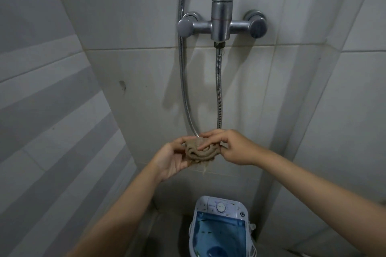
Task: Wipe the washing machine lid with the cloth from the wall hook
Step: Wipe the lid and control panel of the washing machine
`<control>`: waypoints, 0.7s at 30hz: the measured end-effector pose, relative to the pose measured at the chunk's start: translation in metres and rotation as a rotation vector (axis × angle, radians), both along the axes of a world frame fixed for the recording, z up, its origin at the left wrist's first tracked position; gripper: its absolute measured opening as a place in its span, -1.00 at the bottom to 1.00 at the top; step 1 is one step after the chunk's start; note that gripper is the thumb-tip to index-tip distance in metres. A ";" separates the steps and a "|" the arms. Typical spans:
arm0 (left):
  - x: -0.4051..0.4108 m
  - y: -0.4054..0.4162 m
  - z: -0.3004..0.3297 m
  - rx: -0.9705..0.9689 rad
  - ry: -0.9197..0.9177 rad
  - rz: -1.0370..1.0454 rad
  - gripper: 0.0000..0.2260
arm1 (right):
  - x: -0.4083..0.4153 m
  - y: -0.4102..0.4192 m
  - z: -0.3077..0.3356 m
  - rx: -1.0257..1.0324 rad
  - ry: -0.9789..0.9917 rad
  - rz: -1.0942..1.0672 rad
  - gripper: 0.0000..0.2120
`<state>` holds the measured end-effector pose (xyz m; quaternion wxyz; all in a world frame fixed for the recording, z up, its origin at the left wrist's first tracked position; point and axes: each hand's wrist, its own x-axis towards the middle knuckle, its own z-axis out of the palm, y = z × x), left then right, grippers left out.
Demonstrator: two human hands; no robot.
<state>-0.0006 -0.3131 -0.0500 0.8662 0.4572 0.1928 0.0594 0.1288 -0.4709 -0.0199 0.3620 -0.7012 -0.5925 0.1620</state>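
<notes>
A crumpled brown cloth (pixel 201 151) is held up in front of the tiled wall, just below the loop of the shower hose. My left hand (pixel 171 159) cups it from the left and below. My right hand (pixel 230 146) grips it from the right, fingers laid over its top. A frayed thread hangs from the cloth's lower edge. Far below, on the floor, stands a small white washing machine (pixel 219 204) with a translucent blue lid (pixel 219 233); its lid is shut and a round dial sits behind it.
A chrome shower mixer (pixel 221 23) is fixed to the wall above, with two metal hoses (pixel 219 89) hanging down to the cloth. Grey tiled walls close in on the left and right. A white cable lies beside the machine's right side.
</notes>
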 end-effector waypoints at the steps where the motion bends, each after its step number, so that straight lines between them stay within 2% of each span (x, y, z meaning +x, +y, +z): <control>1: 0.001 0.005 -0.002 -0.065 -0.020 -0.020 -0.69 | -0.001 -0.001 0.001 -0.016 -0.059 -0.006 -0.42; 4: 0.002 0.016 -0.002 -0.047 0.000 -0.072 -0.72 | -0.009 -0.002 -0.002 -0.048 -0.150 -0.036 -0.39; 6: 0.004 0.044 -0.013 0.016 0.059 -0.170 -0.76 | -0.015 0.021 -0.009 -0.115 -0.024 -0.136 -0.32; 8: 0.002 0.040 -0.018 0.088 0.056 -0.140 -0.76 | -0.022 0.017 -0.014 -0.102 0.180 -0.167 -0.28; 9: 0.004 0.043 -0.021 0.097 0.077 -0.140 -0.74 | -0.022 0.021 -0.023 -0.065 0.323 -0.221 -0.33; 11: 0.004 0.045 -0.024 0.175 0.103 -0.125 -0.69 | -0.023 0.026 -0.030 0.058 0.542 -0.357 -0.57; 12: 0.004 0.044 -0.023 0.227 0.121 -0.114 -0.65 | -0.022 0.027 -0.034 0.088 0.610 -0.432 -0.72; 13: 0.005 0.042 -0.024 0.266 0.134 -0.108 -0.61 | -0.021 0.027 -0.038 0.071 0.640 -0.473 -0.78; 15: 0.006 0.040 -0.028 0.318 0.155 -0.121 -0.56 | -0.019 0.026 -0.051 -0.043 0.699 -0.467 -0.56; 18: 0.012 0.043 -0.044 0.312 0.165 -0.133 -0.55 | -0.022 0.029 -0.077 -0.120 0.907 -0.463 -0.25; 19: 0.013 0.044 -0.049 0.314 0.171 -0.130 -0.55 | -0.024 0.029 -0.087 -0.115 0.965 -0.480 -0.26; 21: 0.018 0.044 -0.063 0.358 0.207 -0.136 -0.53 | -0.026 0.029 -0.108 -0.088 1.069 -0.549 -0.41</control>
